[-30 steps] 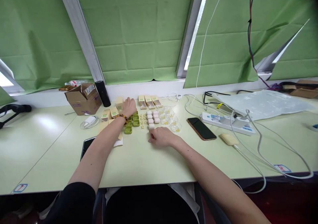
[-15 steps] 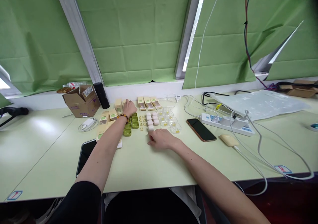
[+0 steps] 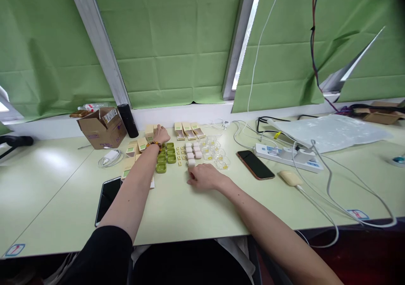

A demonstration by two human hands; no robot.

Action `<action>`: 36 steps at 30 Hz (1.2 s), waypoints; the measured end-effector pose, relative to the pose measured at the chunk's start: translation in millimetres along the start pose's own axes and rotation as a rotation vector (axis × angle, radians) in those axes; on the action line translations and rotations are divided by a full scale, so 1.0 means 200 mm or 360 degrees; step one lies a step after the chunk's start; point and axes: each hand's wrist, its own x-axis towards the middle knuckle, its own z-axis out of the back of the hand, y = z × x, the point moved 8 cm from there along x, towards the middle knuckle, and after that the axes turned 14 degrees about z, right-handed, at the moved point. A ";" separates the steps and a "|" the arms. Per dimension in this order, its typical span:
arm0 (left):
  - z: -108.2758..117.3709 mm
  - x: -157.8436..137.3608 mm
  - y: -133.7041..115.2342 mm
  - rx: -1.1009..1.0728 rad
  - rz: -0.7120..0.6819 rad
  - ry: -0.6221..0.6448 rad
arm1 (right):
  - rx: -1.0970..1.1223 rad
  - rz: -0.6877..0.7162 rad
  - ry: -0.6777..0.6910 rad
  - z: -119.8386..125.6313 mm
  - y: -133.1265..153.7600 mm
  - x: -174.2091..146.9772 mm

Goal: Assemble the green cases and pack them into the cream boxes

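Observation:
At the back of the table my left hand (image 3: pixel 162 134), wearing a beaded bracelet, closes around a small cream carton (image 3: pixel 155 128), partly hidden by the fingers. In front of it stand two rows of olive-green square containers (image 3: pixel 171 158). My right hand (image 3: pixel 204 176) rests on the table with its fingers curled, just in front of the pale pink rounded blocks (image 3: pixel 198 154); what it holds, if anything, is hidden. Between the two groups lie tiny yellowish pieces (image 3: pixel 179 158). Clear plastic cups with yellow marks (image 3: pixel 222 162) stand to the right of the blocks.
More cream cartons (image 3: pixel 187 130) lie at the back and under my left forearm. A black phone (image 3: pixel 255 165), a power strip (image 3: pixel 287 156) and loose cables are on the right. A tablet (image 3: pixel 107 198), cardboard box (image 3: pixel 103 129) and black cylinder (image 3: pixel 128 120) are on the left.
The view has shifted slightly. My left hand has drawn back a little at the cartons, while my right hand stays in place.

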 end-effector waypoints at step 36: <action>0.07 -1.15 0.17 0.0862 -0.0374 -0.0484 | -0.0189 0.0129 -0.0111 -0.03 0.13 0.05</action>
